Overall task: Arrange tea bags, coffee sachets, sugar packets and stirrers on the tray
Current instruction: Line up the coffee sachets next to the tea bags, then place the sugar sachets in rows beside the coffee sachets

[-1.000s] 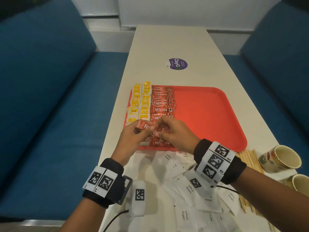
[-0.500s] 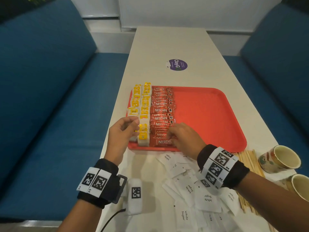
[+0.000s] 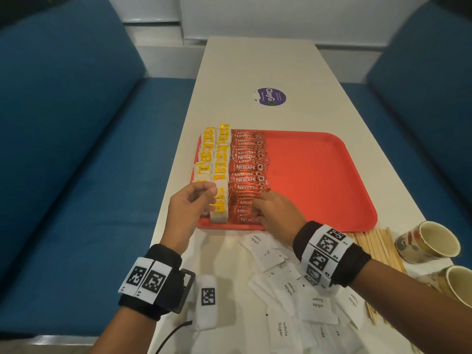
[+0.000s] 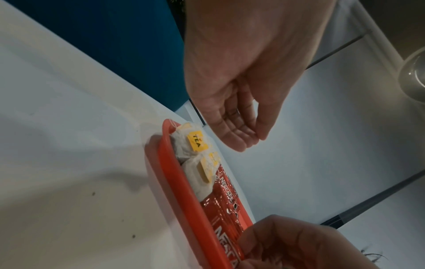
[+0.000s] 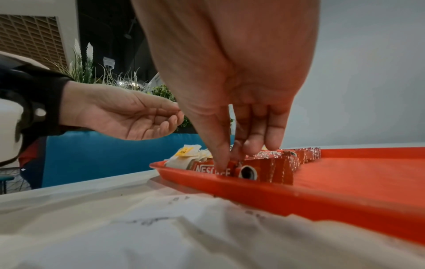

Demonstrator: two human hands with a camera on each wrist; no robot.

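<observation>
Two hands over flat red plastic tray (image 3: 319,175), right wrist view alone shows right hand (image 5: 232,91) pinching nearest red Nescafe coffee sachet (image 5: 211,170), head view shows left hand (image 3: 189,208) loosely curled, holding nothing.

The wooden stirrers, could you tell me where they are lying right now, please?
In the head view the wooden stirrers lie on the table, off the red tray, just past its near right corner, between the white sugar packets and two paper cups.

A café or canteen booth: blue padded benches (image 3: 76,162) flank a long white desk (image 3: 260,62) bearing a round purple sticker (image 3: 271,96), with paper cups (image 3: 429,241) at its right edge.
</observation>
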